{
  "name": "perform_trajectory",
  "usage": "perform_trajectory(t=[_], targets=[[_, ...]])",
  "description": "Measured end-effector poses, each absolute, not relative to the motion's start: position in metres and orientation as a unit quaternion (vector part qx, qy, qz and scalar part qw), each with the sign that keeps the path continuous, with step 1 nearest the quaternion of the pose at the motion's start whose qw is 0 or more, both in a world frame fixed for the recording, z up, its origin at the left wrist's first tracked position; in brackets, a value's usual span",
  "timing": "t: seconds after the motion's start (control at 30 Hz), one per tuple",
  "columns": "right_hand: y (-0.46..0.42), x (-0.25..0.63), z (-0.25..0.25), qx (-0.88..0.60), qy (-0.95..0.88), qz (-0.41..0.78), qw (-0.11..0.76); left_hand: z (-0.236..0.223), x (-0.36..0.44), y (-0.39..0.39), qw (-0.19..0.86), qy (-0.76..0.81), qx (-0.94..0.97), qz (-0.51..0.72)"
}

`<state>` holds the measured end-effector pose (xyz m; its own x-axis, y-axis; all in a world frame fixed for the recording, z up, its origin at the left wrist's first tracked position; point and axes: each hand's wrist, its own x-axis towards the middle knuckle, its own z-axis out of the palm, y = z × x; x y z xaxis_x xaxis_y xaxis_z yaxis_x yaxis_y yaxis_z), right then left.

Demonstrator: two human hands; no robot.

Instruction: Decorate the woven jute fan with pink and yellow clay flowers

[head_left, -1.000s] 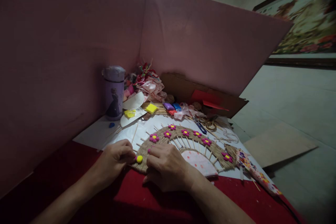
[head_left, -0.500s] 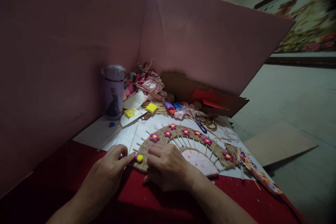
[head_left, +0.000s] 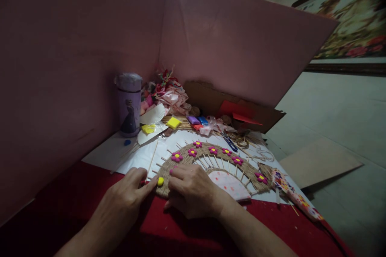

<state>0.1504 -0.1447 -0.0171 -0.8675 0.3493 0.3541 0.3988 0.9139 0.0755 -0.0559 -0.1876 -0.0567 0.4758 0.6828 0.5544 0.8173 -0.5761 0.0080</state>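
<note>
A fan-shaped twine weaving [head_left: 215, 146] with sticks poking out lies before me, decorated with several magenta clay flowers [head_left: 177, 156] with yellow centres. A bare yellow clay dot [head_left: 161, 181] sits near its left end. My left hand [head_left: 123, 194] stretches its index finger to the dot's left side, the other fingers curled; whatever lies under the fingertip is hidden. My right hand [head_left: 193, 190] rests closed on the band just right of the dot, fingers bent over the weaving. A small pink spot shows at its fingertip; I cannot tell whether it is clay or a nail.
A purple tumbler [head_left: 129, 104] stands at the back left, a blue clay bit [head_left: 127, 142] near it. Yellow clay packets [head_left: 173, 123], a purple packet [head_left: 193, 120] and scissors [head_left: 230, 142] lie behind the weaving. A flower-patterned wrapped object [head_left: 297, 196] lies at right.
My left hand has gone from a pinch beside the yellow dot to an outstretched index finger, now pressing against the dot's left side. The right hand has stayed in place.
</note>
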Motion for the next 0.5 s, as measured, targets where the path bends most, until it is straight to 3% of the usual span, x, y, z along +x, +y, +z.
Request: perform_trajectory(t=[0.27, 0.5], targets=[[-0.1451, 0.1503, -0.0177, -0.196, -0.963, -0.074, 0.17, -0.061, -0.0598, -0.1882, 0.154, -0.45, -0.826, -0.301], [-0.1455, 0.1499, -0.0166, -0.199, -0.963, -0.073, 0.169, -0.0551, -0.0541, -0.1914, 0.105, -0.45, -0.847, -0.262]])
